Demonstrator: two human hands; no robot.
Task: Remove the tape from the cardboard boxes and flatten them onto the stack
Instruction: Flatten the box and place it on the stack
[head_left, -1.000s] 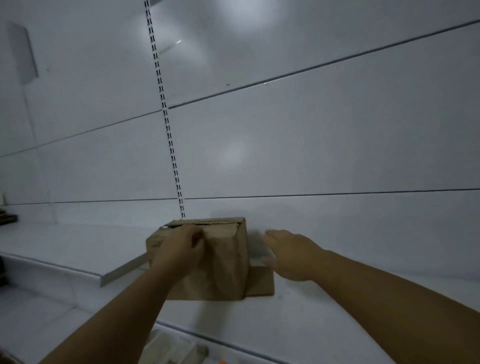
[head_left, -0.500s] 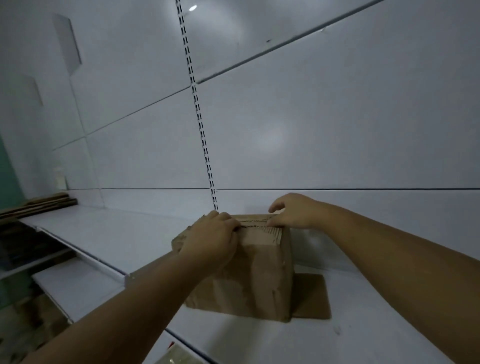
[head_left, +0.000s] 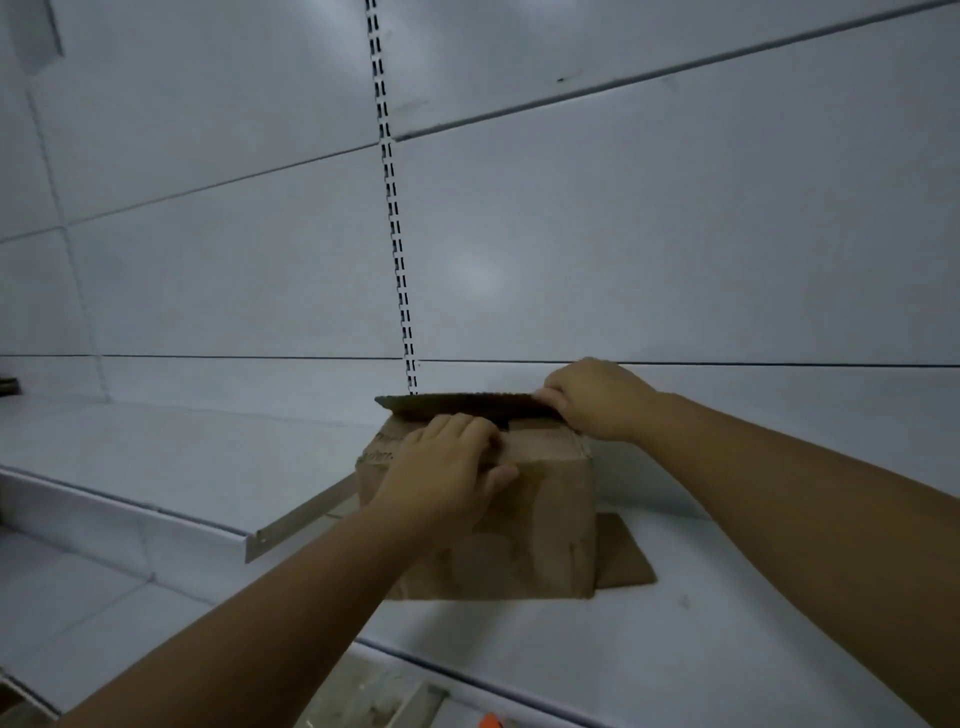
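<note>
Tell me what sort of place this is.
Probably a shop or stockroom fitted with retail shelving. The white wall panels carry a slotted metal upright strip, long white metal shelves run along them, and a brown cardboard box stands on one.

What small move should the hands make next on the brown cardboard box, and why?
Probably swing the lifted cardboard top flap fully back. The right hand pinches its right end, raised off the brown cardboard box, while the left hand grips the near top edge.
</note>
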